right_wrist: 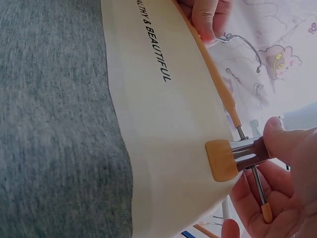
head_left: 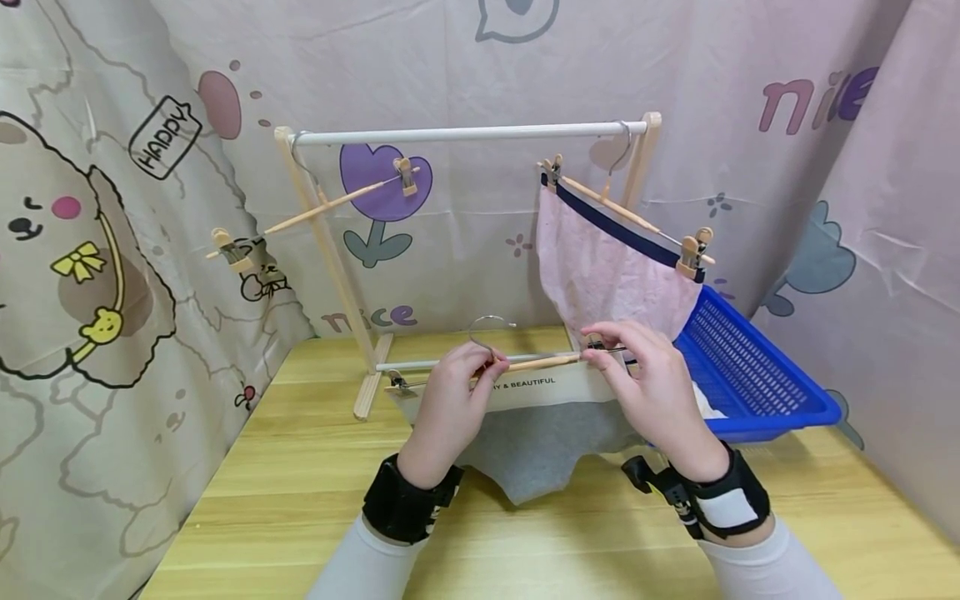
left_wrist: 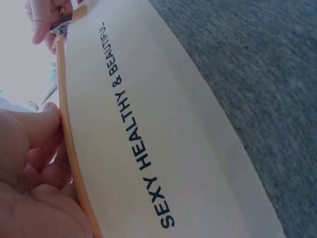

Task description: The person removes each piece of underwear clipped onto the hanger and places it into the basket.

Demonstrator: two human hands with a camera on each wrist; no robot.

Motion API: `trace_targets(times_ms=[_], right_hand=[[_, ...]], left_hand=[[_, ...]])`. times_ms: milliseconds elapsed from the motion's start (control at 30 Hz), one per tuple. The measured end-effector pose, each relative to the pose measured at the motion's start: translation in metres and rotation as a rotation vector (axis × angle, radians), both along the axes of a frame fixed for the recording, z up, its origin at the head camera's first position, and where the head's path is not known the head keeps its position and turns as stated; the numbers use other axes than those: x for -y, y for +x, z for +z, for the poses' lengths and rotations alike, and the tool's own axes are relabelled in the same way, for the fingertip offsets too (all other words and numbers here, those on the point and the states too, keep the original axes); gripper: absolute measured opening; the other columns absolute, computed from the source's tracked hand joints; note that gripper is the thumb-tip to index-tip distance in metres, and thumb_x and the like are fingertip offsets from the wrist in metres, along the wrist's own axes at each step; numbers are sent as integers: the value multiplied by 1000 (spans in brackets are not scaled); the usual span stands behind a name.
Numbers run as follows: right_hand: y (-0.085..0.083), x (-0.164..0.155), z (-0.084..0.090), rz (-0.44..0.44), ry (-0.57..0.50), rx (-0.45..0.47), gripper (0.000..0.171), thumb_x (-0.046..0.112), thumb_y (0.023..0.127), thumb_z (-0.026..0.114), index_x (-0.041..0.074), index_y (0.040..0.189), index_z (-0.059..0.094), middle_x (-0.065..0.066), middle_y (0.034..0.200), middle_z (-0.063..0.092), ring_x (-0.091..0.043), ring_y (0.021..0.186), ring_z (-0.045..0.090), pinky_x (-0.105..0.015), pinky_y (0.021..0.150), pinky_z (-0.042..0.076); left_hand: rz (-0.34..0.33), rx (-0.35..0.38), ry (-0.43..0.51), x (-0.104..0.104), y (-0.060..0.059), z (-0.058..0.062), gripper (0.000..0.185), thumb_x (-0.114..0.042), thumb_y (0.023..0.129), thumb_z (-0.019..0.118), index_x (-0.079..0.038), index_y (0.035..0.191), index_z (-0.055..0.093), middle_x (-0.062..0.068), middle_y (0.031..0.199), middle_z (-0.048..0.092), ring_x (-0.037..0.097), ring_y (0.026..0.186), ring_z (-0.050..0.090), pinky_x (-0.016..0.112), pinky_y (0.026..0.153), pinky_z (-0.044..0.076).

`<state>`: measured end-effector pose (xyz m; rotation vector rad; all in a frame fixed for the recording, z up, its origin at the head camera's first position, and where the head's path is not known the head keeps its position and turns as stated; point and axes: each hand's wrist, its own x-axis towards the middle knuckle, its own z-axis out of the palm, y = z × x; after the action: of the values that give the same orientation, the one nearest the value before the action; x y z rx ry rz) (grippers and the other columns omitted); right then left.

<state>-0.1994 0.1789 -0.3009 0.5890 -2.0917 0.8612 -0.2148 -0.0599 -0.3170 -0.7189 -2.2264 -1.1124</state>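
Observation:
A grey garment (head_left: 536, 446) with a cream waistband (head_left: 525, 392) printed in black letters hangs from a wooden clip hanger (head_left: 536, 362) held above the table. My left hand (head_left: 450, 400) grips the hanger bar (left_wrist: 69, 139) near its metal hook (head_left: 489, 325). My right hand (head_left: 637, 375) pinches the hanger's right clip (right_wrist: 233, 158), which sits on the waistband's corner (right_wrist: 218, 173). The left clip (head_left: 397, 383) also holds the waistband.
A wooden drying rack (head_left: 465, 133) stands behind, with an empty clip hanger (head_left: 315, 212) on the left and a pink garment (head_left: 607, 267) clipped on a hanger at the right. A blue plastic basket (head_left: 750, 375) sits to the right on the wooden table (head_left: 285, 492).

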Motion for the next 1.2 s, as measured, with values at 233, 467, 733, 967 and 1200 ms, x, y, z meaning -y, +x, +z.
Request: trace_targets(times_ms=[233, 467, 733, 967, 1200], right_hand=[[1, 0, 0, 20, -10, -39, 26, -4, 86, 78, 8, 109, 75, -5, 97, 73, -14, 93, 61, -23, 79, 44], [1, -1, 1, 30, -15, -68, 22, -5, 85, 79, 7, 103, 75, -4, 93, 72, -12, 91, 61, -20, 83, 44], [3, 0, 1, 22, -31, -80, 20, -7, 83, 79, 6, 98, 75, -4, 89, 72, -10, 87, 61, -17, 79, 45], [5, -2, 2, 15, -34, -62, 18, -7, 83, 80, 6, 95, 76, -3, 85, 71, -3, 83, 61, -13, 74, 45], [6, -4, 4, -10, -30, -42, 15, -4, 83, 82, 7, 91, 77, -3, 84, 73, 1, 82, 62, -14, 70, 48]], left_hand=[[0, -4, -8, -1, 2, 0, 11, -14, 99, 69, -5, 96, 76, 5, 95, 74, 21, 90, 66, 35, 79, 51], [-9, -14, -15, -1, 3, 1, 11, -14, 99, 68, -5, 95, 75, 5, 94, 73, 22, 92, 66, 36, 81, 52], [-21, 5, -20, -2, 4, 0, 11, -14, 99, 68, -6, 95, 75, 4, 96, 74, 21, 93, 66, 35, 81, 51], [-26, 4, -18, -2, 3, -1, 11, -13, 99, 68, -5, 95, 75, 5, 96, 74, 22, 92, 66, 35, 82, 52], [-23, -21, -43, -3, 3, -1, 11, -13, 99, 68, -5, 95, 75, 5, 96, 74, 22, 94, 67, 37, 85, 53]])
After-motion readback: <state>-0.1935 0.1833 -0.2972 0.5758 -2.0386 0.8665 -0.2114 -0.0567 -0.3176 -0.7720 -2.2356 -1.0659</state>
